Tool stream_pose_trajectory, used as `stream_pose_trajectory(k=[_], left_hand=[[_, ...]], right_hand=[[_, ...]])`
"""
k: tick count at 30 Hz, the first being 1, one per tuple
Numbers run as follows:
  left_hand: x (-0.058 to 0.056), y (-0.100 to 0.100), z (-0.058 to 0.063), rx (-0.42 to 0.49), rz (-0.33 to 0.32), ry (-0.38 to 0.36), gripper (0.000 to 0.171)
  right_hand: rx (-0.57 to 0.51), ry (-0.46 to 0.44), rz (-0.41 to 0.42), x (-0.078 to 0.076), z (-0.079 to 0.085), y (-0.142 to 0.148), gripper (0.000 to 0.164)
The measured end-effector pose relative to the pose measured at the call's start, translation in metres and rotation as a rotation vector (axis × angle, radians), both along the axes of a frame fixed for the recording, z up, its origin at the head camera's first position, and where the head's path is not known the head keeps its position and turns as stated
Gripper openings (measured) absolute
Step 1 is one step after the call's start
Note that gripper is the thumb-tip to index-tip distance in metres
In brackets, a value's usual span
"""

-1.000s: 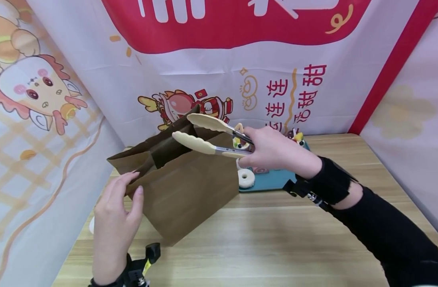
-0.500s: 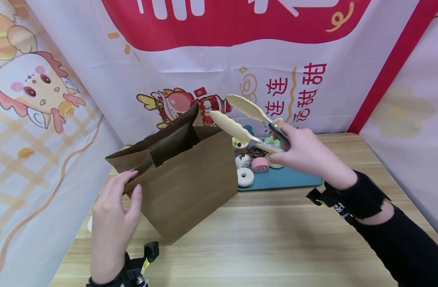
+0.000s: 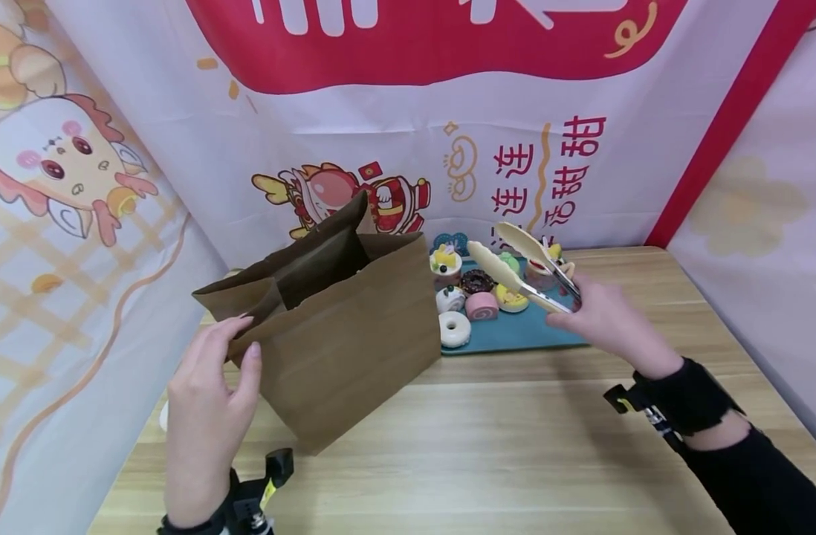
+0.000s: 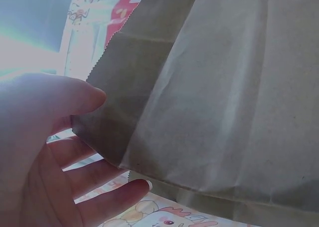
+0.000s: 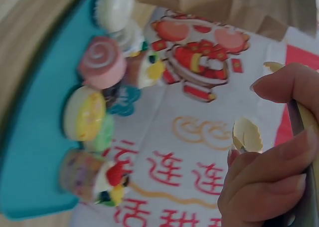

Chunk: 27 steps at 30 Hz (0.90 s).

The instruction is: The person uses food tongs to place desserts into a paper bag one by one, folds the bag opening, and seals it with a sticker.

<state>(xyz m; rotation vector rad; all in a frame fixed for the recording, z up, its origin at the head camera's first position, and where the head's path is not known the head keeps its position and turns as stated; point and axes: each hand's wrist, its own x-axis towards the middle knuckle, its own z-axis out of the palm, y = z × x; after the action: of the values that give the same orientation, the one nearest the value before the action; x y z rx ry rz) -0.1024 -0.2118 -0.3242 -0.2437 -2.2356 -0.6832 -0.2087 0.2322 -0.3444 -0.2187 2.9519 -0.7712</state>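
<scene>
My left hand (image 3: 210, 409) holds the near left corner of an upright, open-topped brown paper bag (image 3: 354, 342). In the left wrist view, the thumb lies on one side of the bag's edge and the fingers on the other. My right hand (image 3: 615, 323) grips steel tongs with cream scalloped tips (image 3: 493, 269). The tips are spread apart with nothing between them, over the cakes on a teal tray (image 3: 542, 331). On it are a white doughnut (image 3: 455, 329), a pink Swiss roll (image 3: 481, 305), a chocolate doughnut (image 3: 478, 281), a yellow-topped doughnut (image 3: 511, 299) and dessert cups (image 5: 82, 174).
The tray stands at the back of the wooden table (image 3: 408, 461), just right of the bag, which hides its left end. A printed cloth backdrop (image 3: 381, 111) rises behind, with more cloth at both sides. A small white thing (image 3: 163, 416) shows beside my left hand.
My right hand has moved right and down with the tongs, from above the bag's mouth to above the tray. The left hand and the bag stay in place.
</scene>
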Motion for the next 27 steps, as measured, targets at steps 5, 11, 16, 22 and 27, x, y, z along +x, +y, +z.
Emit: stream_pose_trajectory(k=[5, 11, 16, 22, 27], left_hand=[[0.0, 0.0, -0.001, 0.004, 0.01, -0.019, 0.031], [-0.002, 0.002, -0.002, 0.008, 0.015, -0.012, 0.031], [-0.002, 0.003, -0.002, 0.009, 0.015, 0.011, 0.032], [0.001, 0.005, -0.001, 0.0, 0.034, -0.017, 0.03], [0.002, 0.006, -0.001, 0.009, 0.04, -0.014, 0.03]], right_hand=[[0.002, -0.004, -0.01, -0.003, -0.026, 0.014, 0.065], [0.061, -0.068, -0.051, -0.007, -0.054, 0.027, 0.091], [0.079, -0.088, -0.063, -0.009, -0.075, 0.035, 0.095], [0.076, -0.146, -0.082, -0.01, -0.091, 0.043, 0.09], [0.064, -0.2, -0.072, -0.011, -0.105, 0.042, 0.092]])
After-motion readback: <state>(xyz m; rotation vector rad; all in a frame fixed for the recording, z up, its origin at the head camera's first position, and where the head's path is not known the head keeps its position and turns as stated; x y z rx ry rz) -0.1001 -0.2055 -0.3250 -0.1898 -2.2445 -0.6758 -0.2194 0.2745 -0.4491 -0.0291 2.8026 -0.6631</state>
